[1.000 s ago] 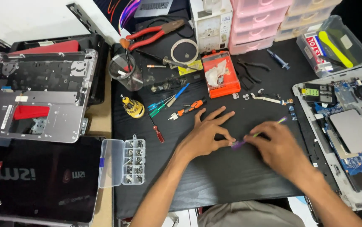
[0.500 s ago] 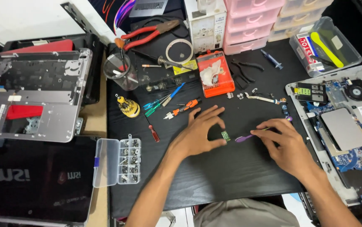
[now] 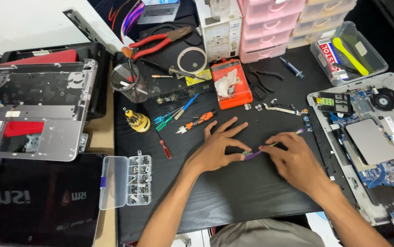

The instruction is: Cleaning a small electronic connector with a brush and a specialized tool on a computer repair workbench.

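Note:
My left hand (image 3: 220,147) rests on the black mat (image 3: 233,196), fingers spread, its thumb and forefinger pinching a tiny green part (image 3: 246,153). My right hand (image 3: 294,160) holds a thin purple tool (image 3: 274,144) like a pen, its tip touching that small part between the two hands. Both forearms reach in from the bottom edge.
An opened laptop base with blue board (image 3: 371,142) lies at right. A silver keyboard frame (image 3: 36,110) sits at left, a clear screw box (image 3: 128,180) below it. Screwdrivers (image 3: 197,121), an orange bit case (image 3: 230,84), red pliers (image 3: 158,42) and pink drawers (image 3: 270,27) crowd the back.
Both hands stay together over the small part; my right hand's purple tool has shifted slightly against it. The view has tilted a little.

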